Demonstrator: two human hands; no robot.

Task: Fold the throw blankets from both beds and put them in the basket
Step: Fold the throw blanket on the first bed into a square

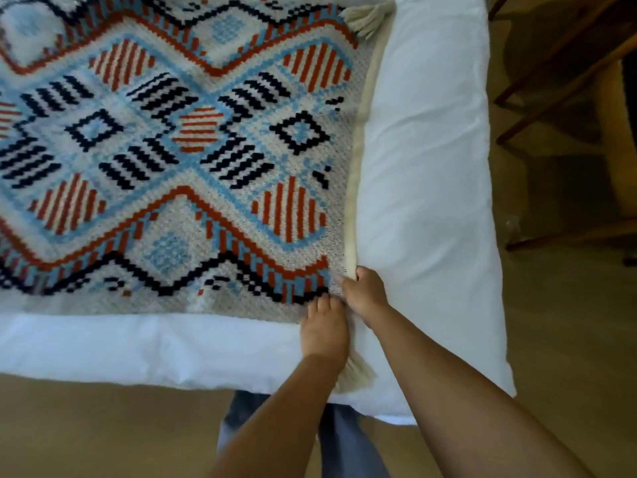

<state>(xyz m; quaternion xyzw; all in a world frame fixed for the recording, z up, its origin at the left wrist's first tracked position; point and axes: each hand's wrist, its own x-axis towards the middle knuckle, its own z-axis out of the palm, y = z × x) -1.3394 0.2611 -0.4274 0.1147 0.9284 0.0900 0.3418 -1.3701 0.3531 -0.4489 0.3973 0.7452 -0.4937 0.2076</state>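
Note:
A knitted throw blanket [179, 146] with blue, rust and black diamond patterns lies spread flat on a bed with a white duvet [424, 160]. Cream tassels hang at its far right corner [367, 17] and at its near right corner [355, 372]. Both hands are at that near right corner. My left hand [324, 329] grips the blanket's near edge, fingers curled into the knit. My right hand [363, 293] pinches the cream right-hand border just beside it. No basket is in view.
The bed's corner [496, 384] points toward me, with tan carpet [103, 426] in front and to the right. Dark wooden furniture legs [558, 81] stand on the floor at the upper right. My legs in blue trousers [348, 443] are against the bed's near edge.

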